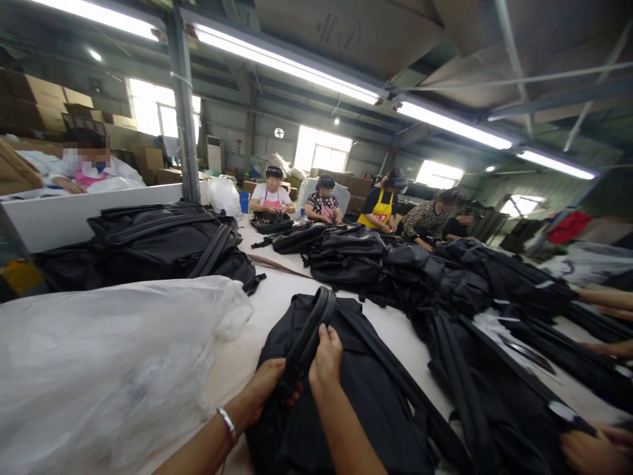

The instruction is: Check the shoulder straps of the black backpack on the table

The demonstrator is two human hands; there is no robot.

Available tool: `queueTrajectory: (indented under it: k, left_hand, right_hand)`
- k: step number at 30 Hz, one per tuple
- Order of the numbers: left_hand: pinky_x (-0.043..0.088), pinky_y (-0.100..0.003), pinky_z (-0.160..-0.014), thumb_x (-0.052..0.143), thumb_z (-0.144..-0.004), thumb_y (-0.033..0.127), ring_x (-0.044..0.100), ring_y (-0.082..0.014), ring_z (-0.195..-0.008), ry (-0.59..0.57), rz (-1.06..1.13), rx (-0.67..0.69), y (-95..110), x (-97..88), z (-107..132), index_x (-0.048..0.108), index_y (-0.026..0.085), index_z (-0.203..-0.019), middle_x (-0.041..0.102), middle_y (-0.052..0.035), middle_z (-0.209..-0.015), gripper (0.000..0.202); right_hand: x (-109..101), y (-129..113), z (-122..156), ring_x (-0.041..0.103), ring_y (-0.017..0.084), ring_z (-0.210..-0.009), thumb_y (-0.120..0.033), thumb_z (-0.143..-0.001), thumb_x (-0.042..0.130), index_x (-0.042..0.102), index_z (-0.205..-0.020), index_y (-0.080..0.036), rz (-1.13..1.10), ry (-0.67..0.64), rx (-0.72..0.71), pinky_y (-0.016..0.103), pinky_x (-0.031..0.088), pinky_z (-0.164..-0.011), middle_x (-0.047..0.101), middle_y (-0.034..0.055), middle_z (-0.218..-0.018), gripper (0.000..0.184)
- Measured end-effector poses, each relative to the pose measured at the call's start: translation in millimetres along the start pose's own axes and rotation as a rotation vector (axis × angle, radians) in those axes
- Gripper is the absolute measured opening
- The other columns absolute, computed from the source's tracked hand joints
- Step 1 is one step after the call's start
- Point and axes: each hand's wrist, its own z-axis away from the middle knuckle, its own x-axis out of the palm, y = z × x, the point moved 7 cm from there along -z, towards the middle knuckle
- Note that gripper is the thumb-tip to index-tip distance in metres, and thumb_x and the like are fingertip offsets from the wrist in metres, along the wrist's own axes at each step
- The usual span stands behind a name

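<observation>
Two bare hands were locked onto one black strap (302,346), and it was gripped from both sides! By the left hand (267,386), the strap was clamped low down, with fingertips curled out beyond it. By the right hand (327,359), it was pinched higher up, thumb and fingers closed on its edge; how the hidden fingers were bent could not be told. Above that right thumb, the strap was bent over into a tall loop.

And the bag (373,402)? It was laid on the white table (281,285), straight ahead and right under both hands, with a second strap (395,376) stretched down its right side. A silver bracelet (227,423) was worn on the left wrist.

Over to the left, cloudy plastic (109,356) was spread in a wide heap, and behind it more black bags (158,244) were piled. Across the middle, another dark heap of bags (346,251) was stacked! Beyond it, a yellow apron (380,208) was worn by one co-worker. At the lower right edge, a black bag was touched by another co-worker's hand (593,452). Overhead, long lamps (287,56) were lit.
</observation>
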Motion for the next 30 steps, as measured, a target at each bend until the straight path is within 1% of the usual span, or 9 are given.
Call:
queueTrajectory:
  k: [4,8,11,14,19,21,26,28,30]
  left_hand:
    - [0.052,-0.028,-0.06,0.05,-0.086,0.049,0.066,-0.0187,-0.067,-0.079,0.041,-0.026,3.9,-1.9,3.9,0.064,0.009,-0.095,0.071,-0.0136,-0.083,0.044]
    - [0.052,-0.033,-0.072,0.043,-0.089,0.061,0.067,-0.0223,-0.08,-0.238,0.182,0.004,10.8,-0.3,15.4,0.063,0.01,-0.096,0.07,-0.0147,-0.093,0.056]
    - [0.05,-0.033,-0.078,0.054,-0.088,0.05,0.066,-0.0227,-0.089,-0.305,0.114,0.097,17.6,-0.8,24.1,0.061,0.011,-0.101,0.069,-0.0144,-0.101,0.042]
    - [0.049,-0.033,-0.08,0.068,-0.082,0.037,0.066,-0.0221,-0.091,-0.253,0.028,0.148,16.9,-5.3,25.2,0.052,0.013,-0.119,0.069,-0.0124,-0.105,0.047]
    - [0.049,-0.032,-0.078,0.074,-0.075,0.04,0.067,-0.02,-0.083,-0.079,-0.026,0.147,10.3,-13.2,19.8,0.036,0.01,-0.133,0.072,-0.0112,-0.097,0.075]
    - [0.049,-0.031,-0.073,0.072,-0.075,0.043,0.067,-0.0196,-0.078,-0.066,-0.025,0.163,12.5,-12.4,19.8,0.04,0.009,-0.13,0.073,-0.0116,-0.093,0.072]
    - [0.048,-0.028,-0.067,0.067,-0.079,0.044,0.066,-0.0176,-0.072,-0.112,-0.039,0.231,19.1,-6.9,17.3,0.054,0.01,-0.113,0.072,-0.0102,-0.085,0.051]
    - [0.049,-0.029,-0.067,0.069,-0.077,0.043,0.066,-0.0173,-0.069,-0.103,-0.018,0.233,16.9,-5.7,13.1,0.054,0.01,-0.112,0.072,-0.0085,-0.08,0.051]
    - [0.049,-0.029,-0.064,0.07,-0.076,0.044,0.065,-0.0174,-0.067,-0.081,-0.007,0.234,14.2,-4.6,9.5,0.054,0.01,-0.109,0.071,-0.0073,-0.078,0.05]
  right_hand:
    - [-1.9,6.5,0.8,0.062,0.017,-0.08,-0.048,-0.066,0.065,0.059,-0.096,-0.018,0.042,0.055,-0.041,0.028,0.05,-0.073,0.067,0.0015,-0.083,0.043]
    - [-1.4,8.3,0.0,0.063,0.019,-0.085,-0.05,-0.067,0.063,0.058,-0.097,-0.018,0.079,0.091,-0.082,0.029,0.049,-0.075,0.068,0.0038,-0.086,0.044]
    - [0.0,8.5,-3.4,0.063,0.021,-0.088,-0.052,-0.068,0.061,0.058,-0.097,-0.018,0.106,0.109,-0.108,0.031,0.049,-0.079,0.068,0.0056,-0.09,0.045]
    - [2.6,11.5,-7.2,0.063,0.022,-0.09,-0.054,-0.069,0.059,0.057,-0.098,-0.018,0.126,0.102,-0.12,0.032,0.049,-0.082,0.068,0.0068,-0.094,0.047]
    - [3.2,13.3,-4.4,0.063,0.023,-0.093,-0.056,-0.07,0.062,0.057,-0.099,-0.018,0.171,0.063,-0.101,0.033,0.049,-0.083,0.069,0.0071,-0.094,0.048]
    - [4.8,8.7,2.0,0.064,0.023,-0.095,-0.055,-0.07,0.065,0.056,-0.102,-0.019,0.159,-0.025,-0.075,0.034,0.051,-0.084,0.069,0.0074,-0.098,0.049]
    - [10.8,2.3,35.1,0.064,0.022,-0.098,-0.043,-0.071,0.075,0.06,-0.104,-0.018,0.294,-0.472,0.061,0.031,0.05,-0.086,0.07,0.0081,-0.104,0.044]
    - [3.8,3.9,45.1,0.064,0.022,-0.095,-0.042,-0.072,0.074,0.063,-0.099,-0.017,0.404,-0.535,0.069,0.029,0.05,-0.083,0.071,0.0074,-0.099,0.038]
    - [-4.5,7.4,48.6,0.065,0.021,-0.09,-0.042,-0.074,0.073,0.064,-0.099,-0.018,0.423,-0.523,0.074,0.028,0.051,-0.078,0.071,0.006,-0.096,0.036]
